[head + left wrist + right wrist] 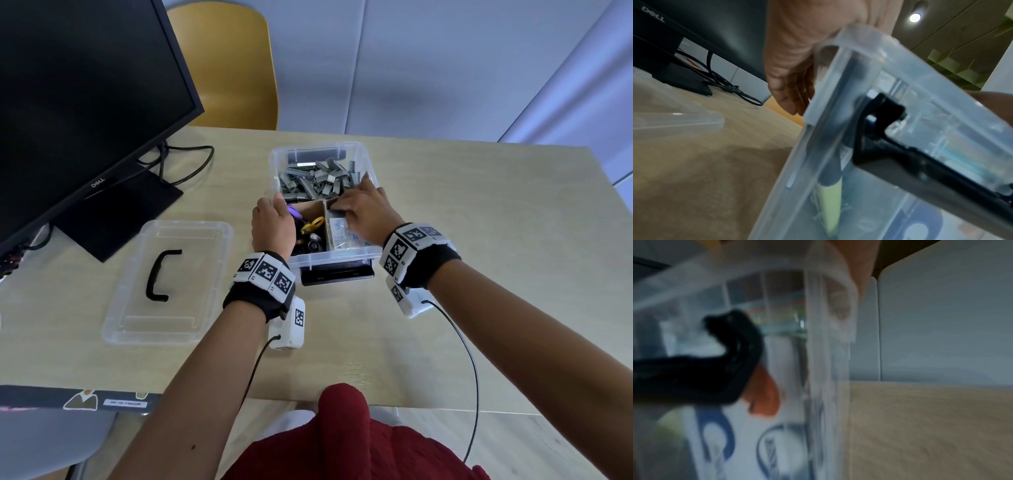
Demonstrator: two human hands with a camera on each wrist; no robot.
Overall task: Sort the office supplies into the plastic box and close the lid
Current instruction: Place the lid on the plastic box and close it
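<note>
The clear plastic box point(371, 192) stands open in the middle of the table. Its far compartment holds several grey staple strips point(318, 178). The near left compartment has small items, among them a purple one point(295, 211) and a yellow one point(317, 223). A clear printed packet point(337, 233) sits in the near right compartment. My left hand point(279, 202) grips the box's left wall, fingers point(791, 97) down the outside. My right hand point(342, 209) reaches inside and pinches the packet's far end. The clear lid point(191, 233) with its black handle point(161, 274) lies flat to the left.
A black monitor point(85, 85) on its stand, with cables point(191, 161), fills the far left. A yellow chair point(233, 65) stands behind the table. A black latch point(335, 274) hangs on the box's near side. Bare tabletop lies right of the box and in front of it.
</note>
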